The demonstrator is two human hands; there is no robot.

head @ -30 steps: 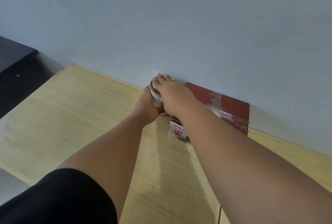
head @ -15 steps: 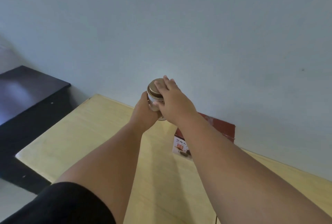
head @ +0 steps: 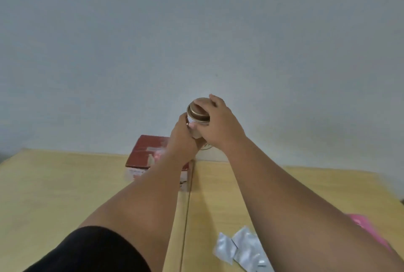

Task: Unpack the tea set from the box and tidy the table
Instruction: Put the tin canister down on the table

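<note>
I hold a small round tin (head: 197, 116) with a gold lid and a pale body up in the air in front of the wall. My left hand (head: 183, 138) grips its body from the left and below. My right hand (head: 220, 123) wraps its right side, fingers over the lid's rim. Below my left forearm a red and white box (head: 144, 158) stands on the wooden table (head: 54, 184) against the wall; my arm hides its right part.
Several silver foil sachets (head: 240, 250) lie on the table at the near right. A pink packet (head: 358, 223) shows beside my right forearm. A seam (head: 185, 217) runs down the tabletop. The pale wall fills the background.
Both hands have lifted the tin from the table beside the box up into the air. The view has swung right, bringing the foil sachets and pink packet into sight.
</note>
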